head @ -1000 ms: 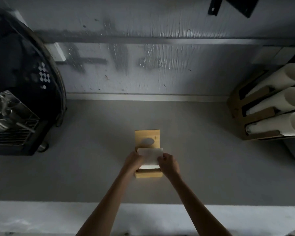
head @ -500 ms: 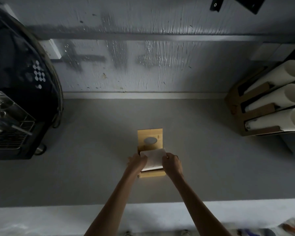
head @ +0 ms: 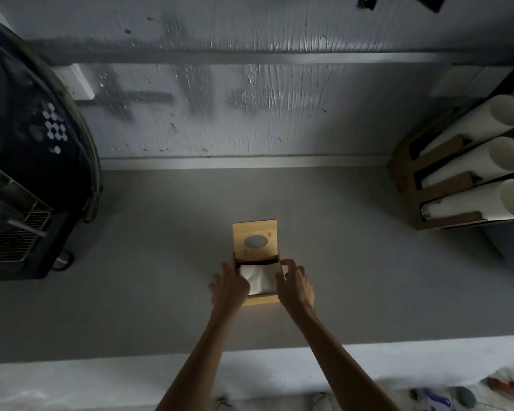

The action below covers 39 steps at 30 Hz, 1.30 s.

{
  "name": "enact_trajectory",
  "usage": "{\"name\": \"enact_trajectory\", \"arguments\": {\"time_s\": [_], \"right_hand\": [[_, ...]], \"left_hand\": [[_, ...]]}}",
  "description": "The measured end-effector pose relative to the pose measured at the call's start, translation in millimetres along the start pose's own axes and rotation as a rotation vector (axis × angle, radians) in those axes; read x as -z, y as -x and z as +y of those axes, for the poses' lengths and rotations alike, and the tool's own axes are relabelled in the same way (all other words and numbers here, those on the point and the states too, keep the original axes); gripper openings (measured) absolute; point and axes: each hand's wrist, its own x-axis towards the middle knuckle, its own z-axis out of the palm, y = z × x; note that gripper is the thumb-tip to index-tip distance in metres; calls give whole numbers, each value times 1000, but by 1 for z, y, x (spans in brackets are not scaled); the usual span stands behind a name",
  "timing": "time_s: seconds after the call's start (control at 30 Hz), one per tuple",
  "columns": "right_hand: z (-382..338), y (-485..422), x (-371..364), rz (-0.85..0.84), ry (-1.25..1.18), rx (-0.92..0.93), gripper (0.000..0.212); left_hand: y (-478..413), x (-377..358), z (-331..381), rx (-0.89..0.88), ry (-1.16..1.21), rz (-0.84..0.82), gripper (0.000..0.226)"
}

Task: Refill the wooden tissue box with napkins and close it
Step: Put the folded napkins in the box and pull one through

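A small wooden tissue box (head: 261, 300) stands in the middle of the grey counter. Its hinged lid (head: 255, 240), with an oval hole, is swung back and upright. A stack of white napkins (head: 260, 280) lies inside the box. My left hand (head: 230, 287) rests at the box's left side, fingers over the napkins' left edge. My right hand (head: 294, 284) is at the right side, fingers spread and curled at the box's right wall, touching the napkins' right edge.
A black coffee machine (head: 27, 179) with a metal drip grate fills the left. A cardboard holder with three white cup stacks (head: 469, 176) stands at the right. A textured grey wall is behind. The counter's pale front edge (head: 101, 378) runs below my arms.
The napkins, held above the box a second ago, have gone down into it. Both hands have lowered and their fingers have spread at the box's sides.
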Motion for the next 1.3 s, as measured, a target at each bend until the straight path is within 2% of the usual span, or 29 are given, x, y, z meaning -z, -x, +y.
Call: {"name": "enact_trajectory", "arguments": {"time_s": [0.1, 0.27, 0.43, 0.6, 0.73, 0.8, 0.87, 0.93, 1.0, 1.13, 1.3], "right_hand": [[8, 1, 1, 10, 18, 35, 42], [17, -2, -2, 72, 163, 349, 37], [19, -8, -5, 9, 294, 396, 36], [24, -11, -12, -29, 357, 413, 35], [26, -16, -10, -14, 385, 450, 32], [25, -18, -7, -7, 410, 480, 39], [21, -18, -3, -9, 442, 521, 51], [16, -20, -1, -10, 502, 551, 62], [13, -22, -1, -25, 587, 554, 65], [15, -27, 0, -38, 675, 575, 60], [22, -28, 1, -18, 579, 503, 56]], "left_hand": [[0, -4, -6, -43, 75, 51, 26], [3, -2, -11, -262, 58, 181, 14], [9, 1, -13, -240, 155, 130, 9], [20, 3, -7, -241, -28, 91, 23], [22, 3, -5, -333, -238, 104, 27], [23, 4, -10, -389, -330, 118, 27], [23, 7, -16, -448, -406, 120, 37], [22, 9, -19, -456, -463, 116, 49], [22, 14, -17, -443, -454, 122, 50], [20, 17, -15, -457, -549, 110, 41], [26, 15, -10, -417, -710, 60, 63]]}}
